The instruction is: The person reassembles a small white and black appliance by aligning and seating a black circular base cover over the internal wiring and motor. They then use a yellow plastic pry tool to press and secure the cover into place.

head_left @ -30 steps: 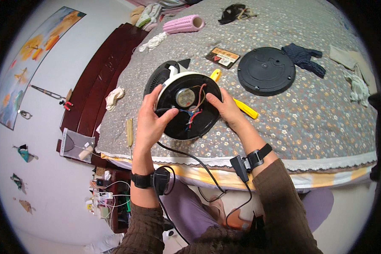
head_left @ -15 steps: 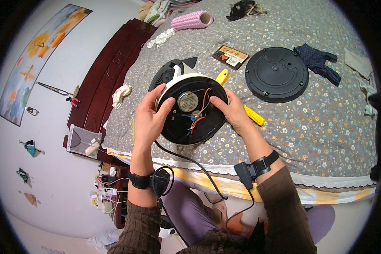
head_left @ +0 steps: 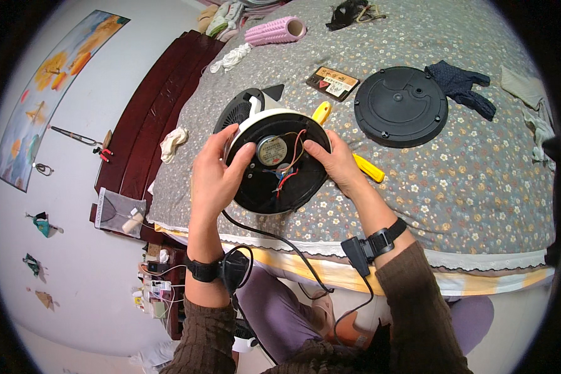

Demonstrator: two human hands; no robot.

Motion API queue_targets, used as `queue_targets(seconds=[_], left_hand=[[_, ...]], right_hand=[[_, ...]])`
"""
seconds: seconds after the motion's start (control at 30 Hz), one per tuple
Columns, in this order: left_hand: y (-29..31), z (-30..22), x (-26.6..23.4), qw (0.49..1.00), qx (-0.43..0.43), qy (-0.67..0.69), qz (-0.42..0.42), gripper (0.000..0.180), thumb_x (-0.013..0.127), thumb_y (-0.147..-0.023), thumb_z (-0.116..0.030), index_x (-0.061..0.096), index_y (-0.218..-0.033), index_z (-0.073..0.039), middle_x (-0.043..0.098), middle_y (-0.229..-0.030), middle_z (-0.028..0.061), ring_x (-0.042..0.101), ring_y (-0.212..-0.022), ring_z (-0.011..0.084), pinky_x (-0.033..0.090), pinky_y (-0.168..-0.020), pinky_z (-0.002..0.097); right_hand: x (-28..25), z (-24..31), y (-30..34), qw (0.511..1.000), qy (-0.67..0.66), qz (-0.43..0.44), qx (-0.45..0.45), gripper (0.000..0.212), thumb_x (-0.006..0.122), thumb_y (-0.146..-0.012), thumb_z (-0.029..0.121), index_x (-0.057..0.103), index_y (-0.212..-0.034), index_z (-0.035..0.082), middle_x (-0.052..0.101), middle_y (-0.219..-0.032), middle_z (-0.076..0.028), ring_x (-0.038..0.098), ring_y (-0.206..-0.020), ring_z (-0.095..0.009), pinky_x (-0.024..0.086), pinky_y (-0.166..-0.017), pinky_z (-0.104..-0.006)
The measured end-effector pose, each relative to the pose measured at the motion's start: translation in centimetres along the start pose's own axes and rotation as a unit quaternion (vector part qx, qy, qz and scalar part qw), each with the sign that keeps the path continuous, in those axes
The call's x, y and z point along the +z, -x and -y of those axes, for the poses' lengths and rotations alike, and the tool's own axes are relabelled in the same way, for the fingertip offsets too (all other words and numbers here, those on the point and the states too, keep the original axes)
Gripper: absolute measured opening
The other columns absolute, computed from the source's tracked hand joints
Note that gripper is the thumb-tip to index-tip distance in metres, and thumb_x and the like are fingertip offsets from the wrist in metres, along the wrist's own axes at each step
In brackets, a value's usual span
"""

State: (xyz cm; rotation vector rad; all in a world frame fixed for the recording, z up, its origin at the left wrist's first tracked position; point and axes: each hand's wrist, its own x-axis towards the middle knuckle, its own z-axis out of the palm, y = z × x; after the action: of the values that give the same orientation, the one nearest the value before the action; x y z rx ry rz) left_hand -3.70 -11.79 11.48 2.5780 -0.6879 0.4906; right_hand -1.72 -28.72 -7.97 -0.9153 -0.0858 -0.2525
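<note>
Both hands grip the open round base of an electric fan (head_left: 254, 181), its hollow black underside turned up toward me. My left hand (head_left: 223, 165) clasps the left rim, thumb over the edge. On the right rim, my right hand (head_left: 333, 159) has its thumb reaching inside, close to the wires. A round silver motor (head_left: 272, 150) sits within, with red, blue and brown wires (head_left: 288, 177) beside it. Beyond the base lies the dark grilled fan head (head_left: 235, 111). A black cord (head_left: 265, 232) hangs from the base over the bed edge.
On the flowered bedspread (head_left: 455, 199) lie a round black cover (head_left: 401, 107), a dark cloth (head_left: 460, 87) and a flat box (head_left: 331, 83). A yellow-handled tool (head_left: 369, 168) is partly hidden behind my right hand. Farther off is a pink foam roller (head_left: 274, 31).
The whole view has shifted slightly, so most things sit a little farther left. Both hands keep the same hold on the fan base.
</note>
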Motion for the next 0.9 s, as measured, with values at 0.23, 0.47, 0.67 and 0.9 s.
queue_targets(seconds=[0.23, 0.47, 0.67, 0.9], left_hand=[[-1.1, -2.9, 1.7, 0.974, 0.050, -0.222, -0.011, 0.062, 0.074, -0.088, -0.046, 0.063, -0.130, -0.002, 0.069, -0.109, 0.0176, 0.068, -0.101, 0.0322, 0.052, -0.087, 0.0384], [-1.5, -1.8, 1.6, 0.988, 0.039, -0.143, 0.037, 0.068, 0.074, -0.086, -0.049, 0.061, -0.131, 0.001, 0.064, -0.111, 0.0210, 0.065, -0.102, 0.0376, 0.051, -0.087, 0.0436], [-1.5, -1.2, 1.1, 0.988, 0.074, -0.117, 0.069, 0.062, 0.075, -0.088, -0.038, 0.057, -0.133, 0.001, 0.061, -0.108, 0.0222, 0.062, -0.103, 0.0383, 0.049, -0.089, 0.0428], [-1.6, -1.9, 1.1, 0.988, 0.064, -0.122, 0.073, 0.061, 0.074, -0.088, -0.040, 0.058, -0.133, -0.002, 0.062, -0.109, 0.0215, 0.064, -0.103, 0.0379, 0.050, -0.088, 0.0427]], right_hand=[[0.0, -0.6, 0.0, 0.999, -0.042, 0.011, 0.001, 0.061, 0.084, -0.084, 0.042, 0.060, -0.119, -0.002, 0.070, -0.105, -0.009, 0.065, -0.093, -0.013, 0.054, -0.081, -0.0295], [-0.3, -0.7, -0.1, 1.000, 0.001, 0.012, -0.016, 0.063, 0.085, -0.082, 0.043, 0.060, -0.118, -0.004, 0.070, -0.105, -0.010, 0.066, -0.093, -0.014, 0.055, -0.081, -0.0299], [-0.2, -0.6, 0.0, 1.000, 0.016, 0.005, -0.023, 0.066, 0.085, -0.082, 0.045, 0.060, -0.117, -0.004, 0.070, -0.104, -0.010, 0.066, -0.092, -0.015, 0.055, -0.081, -0.0301], [0.0, -0.4, 0.0, 0.999, 0.022, -0.007, -0.033, 0.063, 0.084, -0.082, 0.044, 0.061, -0.115, -0.005, 0.071, -0.102, -0.010, 0.067, -0.090, -0.015, 0.055, -0.079, -0.0301]])
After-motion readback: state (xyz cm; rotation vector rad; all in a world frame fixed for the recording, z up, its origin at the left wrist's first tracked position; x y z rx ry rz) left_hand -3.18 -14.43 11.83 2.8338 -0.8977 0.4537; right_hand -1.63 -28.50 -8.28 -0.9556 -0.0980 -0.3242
